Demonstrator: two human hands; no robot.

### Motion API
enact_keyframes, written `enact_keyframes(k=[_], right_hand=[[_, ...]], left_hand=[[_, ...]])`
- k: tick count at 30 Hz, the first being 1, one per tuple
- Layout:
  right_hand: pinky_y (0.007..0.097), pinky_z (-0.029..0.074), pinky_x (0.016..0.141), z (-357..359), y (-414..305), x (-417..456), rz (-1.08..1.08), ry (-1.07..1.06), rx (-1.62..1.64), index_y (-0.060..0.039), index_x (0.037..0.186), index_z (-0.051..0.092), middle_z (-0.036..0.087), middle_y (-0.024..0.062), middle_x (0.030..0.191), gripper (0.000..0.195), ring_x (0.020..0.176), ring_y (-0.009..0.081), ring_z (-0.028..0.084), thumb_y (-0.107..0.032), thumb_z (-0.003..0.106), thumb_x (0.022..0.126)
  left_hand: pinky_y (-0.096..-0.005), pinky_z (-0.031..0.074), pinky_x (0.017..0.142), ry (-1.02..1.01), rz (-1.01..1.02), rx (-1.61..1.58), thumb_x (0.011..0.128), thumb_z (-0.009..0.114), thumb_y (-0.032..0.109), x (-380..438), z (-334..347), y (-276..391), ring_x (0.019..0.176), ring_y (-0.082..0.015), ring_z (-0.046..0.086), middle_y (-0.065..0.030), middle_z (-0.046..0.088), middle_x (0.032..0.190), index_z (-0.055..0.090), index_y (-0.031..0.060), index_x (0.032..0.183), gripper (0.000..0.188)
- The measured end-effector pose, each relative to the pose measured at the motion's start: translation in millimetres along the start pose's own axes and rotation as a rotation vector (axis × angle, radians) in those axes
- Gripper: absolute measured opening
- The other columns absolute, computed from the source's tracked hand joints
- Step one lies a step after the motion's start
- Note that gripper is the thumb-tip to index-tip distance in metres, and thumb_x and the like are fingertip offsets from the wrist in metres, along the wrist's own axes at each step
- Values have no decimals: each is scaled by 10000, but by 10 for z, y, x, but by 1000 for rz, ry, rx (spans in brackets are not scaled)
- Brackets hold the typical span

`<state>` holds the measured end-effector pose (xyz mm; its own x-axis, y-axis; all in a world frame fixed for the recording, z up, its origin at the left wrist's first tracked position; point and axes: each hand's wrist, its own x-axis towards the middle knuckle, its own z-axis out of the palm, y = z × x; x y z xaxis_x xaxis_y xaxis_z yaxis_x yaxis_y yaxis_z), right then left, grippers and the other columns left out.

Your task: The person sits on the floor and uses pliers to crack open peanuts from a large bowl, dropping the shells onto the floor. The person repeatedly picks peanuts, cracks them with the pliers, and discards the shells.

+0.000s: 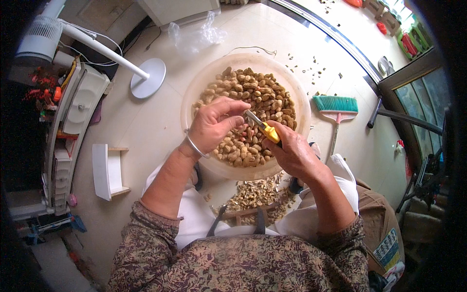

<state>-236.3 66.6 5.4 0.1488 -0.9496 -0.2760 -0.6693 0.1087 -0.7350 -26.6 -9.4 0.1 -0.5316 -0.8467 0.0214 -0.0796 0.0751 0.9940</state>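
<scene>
My right hand [297, 149] is closed around the yellow grip of a small hand tool [270, 132], which looks like pliers. Its narrow metal end points up and left, close to my left index fingertip. My left hand [219, 124], with a silver bangle at the wrist, has its thumb and index finger apart. Whether its other fingers hold anything is hidden. Both hands are over a wide pale plastic basin [189, 84]. Unshelled peanuts [251, 82] fill much of it, and a few reddish kernels [250, 133] show among them below the tool.
Broken peanut shells [255, 195] lie on the floor between my legs. A teal-bristled broom [335, 105] rests to the right. Leftward are a white fan's round base [147, 78] and a white drawer-like piece [106, 171]. A clear plastic bag [197, 36] lies beyond the basin.
</scene>
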Motion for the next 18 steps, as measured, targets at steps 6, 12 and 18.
enact_keyframes(k=[6,12,18], right_hand=[[463,492,803,-18,-98,-4,32,11,-61,-28,1254,541,670,241,961,373,929,381,658,-224,591,941],[441,479,847,15,-67,22,48,4,-79,-12,1273,519,636,219,1063,393,996,349,631,-217,583,944],[419,460,909,-23,-62,-10,-7,-29,-28,-10,1326,469,585,199,1137,456,1102,335,577,-223,584,941]], left_hand=[[-245,576,804,11,-13,-10,885,590,-65,-2,3,-30,919,-127,634,-63,584,1076,646,1,1160,288],[-268,548,816,26,-79,-59,909,569,-44,-1,37,14,953,-122,605,-41,614,1066,612,9,1203,302],[-263,587,789,22,-71,-224,906,610,-23,5,-5,-95,901,-113,625,-38,613,958,572,16,1173,273]])
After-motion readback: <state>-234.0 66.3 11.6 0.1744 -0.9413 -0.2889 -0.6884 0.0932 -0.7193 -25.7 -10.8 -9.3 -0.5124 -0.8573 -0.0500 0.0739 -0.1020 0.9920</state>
